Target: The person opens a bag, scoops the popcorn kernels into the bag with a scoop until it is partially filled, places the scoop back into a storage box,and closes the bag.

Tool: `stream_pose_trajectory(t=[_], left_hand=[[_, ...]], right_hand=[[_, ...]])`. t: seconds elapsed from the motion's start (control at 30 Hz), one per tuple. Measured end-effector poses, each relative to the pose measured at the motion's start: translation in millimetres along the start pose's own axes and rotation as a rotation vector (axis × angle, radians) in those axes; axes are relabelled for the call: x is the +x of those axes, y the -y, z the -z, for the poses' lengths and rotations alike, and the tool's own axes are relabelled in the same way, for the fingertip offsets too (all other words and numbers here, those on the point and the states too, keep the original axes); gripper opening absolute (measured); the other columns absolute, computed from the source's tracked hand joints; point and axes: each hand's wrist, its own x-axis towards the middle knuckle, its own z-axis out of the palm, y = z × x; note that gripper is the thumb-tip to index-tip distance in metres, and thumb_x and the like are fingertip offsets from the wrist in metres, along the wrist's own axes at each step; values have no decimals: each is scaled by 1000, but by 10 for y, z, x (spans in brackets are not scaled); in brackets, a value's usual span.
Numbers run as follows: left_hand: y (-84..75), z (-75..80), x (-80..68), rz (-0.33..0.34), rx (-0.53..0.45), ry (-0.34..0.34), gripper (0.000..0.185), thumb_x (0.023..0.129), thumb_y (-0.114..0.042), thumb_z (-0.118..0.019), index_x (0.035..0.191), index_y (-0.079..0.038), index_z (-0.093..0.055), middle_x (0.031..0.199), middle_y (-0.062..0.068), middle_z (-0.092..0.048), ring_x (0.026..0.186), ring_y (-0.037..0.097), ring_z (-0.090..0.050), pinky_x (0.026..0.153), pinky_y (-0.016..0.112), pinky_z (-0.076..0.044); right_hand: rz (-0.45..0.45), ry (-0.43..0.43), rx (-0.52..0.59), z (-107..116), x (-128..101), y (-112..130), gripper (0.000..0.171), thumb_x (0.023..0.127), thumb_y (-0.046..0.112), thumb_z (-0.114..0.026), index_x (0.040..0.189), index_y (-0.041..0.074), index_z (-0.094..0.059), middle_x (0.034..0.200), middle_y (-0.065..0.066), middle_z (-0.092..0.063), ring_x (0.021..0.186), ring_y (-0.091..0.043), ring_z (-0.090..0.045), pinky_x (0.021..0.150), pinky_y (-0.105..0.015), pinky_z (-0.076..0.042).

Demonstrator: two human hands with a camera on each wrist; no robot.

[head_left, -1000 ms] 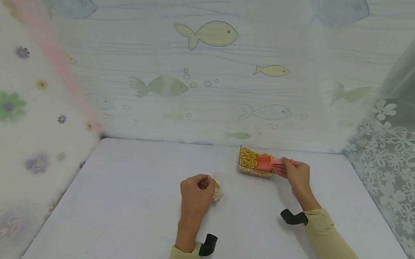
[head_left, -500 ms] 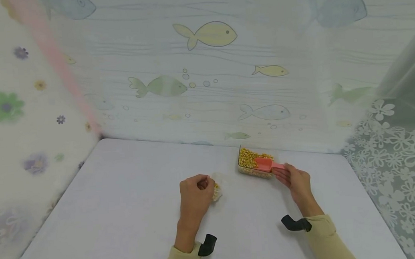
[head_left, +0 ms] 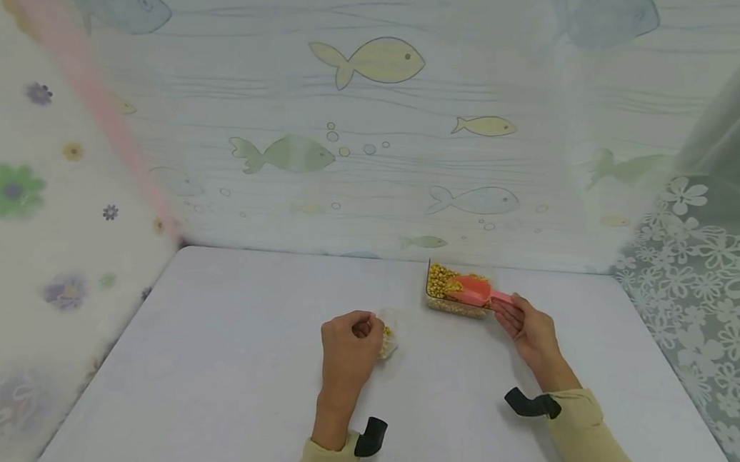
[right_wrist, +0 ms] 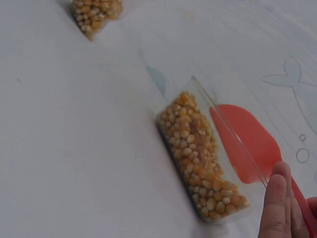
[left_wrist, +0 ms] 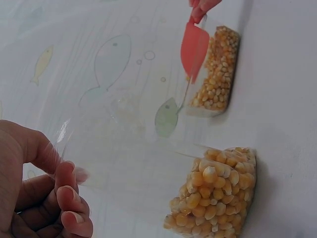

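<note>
My left hand (head_left: 365,327) pinches the top edge of a small clear bag (head_left: 388,341) that stands on the white table (head_left: 224,356) and is partly filled with corn kernels. The left wrist view shows its fingers (left_wrist: 64,198) curled on the clear film, with the bag's kernels (left_wrist: 218,193) to the right. My right hand (head_left: 507,307) holds the handle of a pink scoop (head_left: 472,288). The scoop's blade (right_wrist: 247,144) lies in a clear rectangular container (head_left: 455,304) of corn kernels (right_wrist: 198,158), against its far wall.
The table runs into a corner of plastic sheeting printed with fish (head_left: 371,63) at the back and flowers (head_left: 12,188) at both sides. The container stands close to the back wall. Bare table lies to the left and in front.
My right hand has drawn back toward me a little, and the scoop has tilted so its blade sits over the kernels. My left hand and the bag have stayed put.
</note>
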Motion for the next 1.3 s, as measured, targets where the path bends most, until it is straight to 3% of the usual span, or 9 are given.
stream_pose_trajectory(t=[0.23, 0.57, 0.83, 1.07, 1.3], left_hand=[[-2, 1, -1, -9, 4, -4, 11, 86, 3, -67, 78, 2, -76, 59, 1, -61, 52, 8, -52, 51, 22, -48], [-3, 1, -3, -13, -2, -2, 11, 86, 3, -67, 79, 2, -76, 59, 1, -61, 52, 8, -52, 51, 22, -49], [-10, 4, -12, -11, 7, -4, 11, 86, 3, -68, 80, 2, -76, 60, 2, -62, 53, 8, -53, 52, 22, -49], [-15, 0, -10, -28, 15, -5, 11, 86, 3, -68, 79, 2, -76, 60, 2, -62, 53, 8, -53, 52, 22, -49], [-22, -1, -8, -45, 18, -5, 12, 86, 3, -68, 77, 2, -75, 59, 1, -61, 52, 8, -52, 51, 22, -49]], right_hand=[[27, 54, 94, 56, 36, -43, 35, 109, 20, -44, 87, 10, -70, 85, -5, -79, 85, -12, -76, 80, -22, -58], [54, 198, 300, 160, 50, -106, 38, 110, 21, -42, 91, 5, -70, 92, -10, -79, 87, -14, -76, 80, -23, -58], [68, 247, 326, 145, -7, -101, 44, 110, 21, -40, 90, 2, -75, 91, -11, -79, 86, -15, -77, 79, -23, -59], [53, 265, 335, 85, -148, -102, 39, 110, 21, -41, 91, 3, -71, 91, -12, -78, 84, -16, -77, 78, -23, -59], [49, 297, 215, -8, -350, -186, 34, 110, 22, -42, 94, 7, -68, 88, -9, -78, 83, -14, -76, 79, -21, -58]])
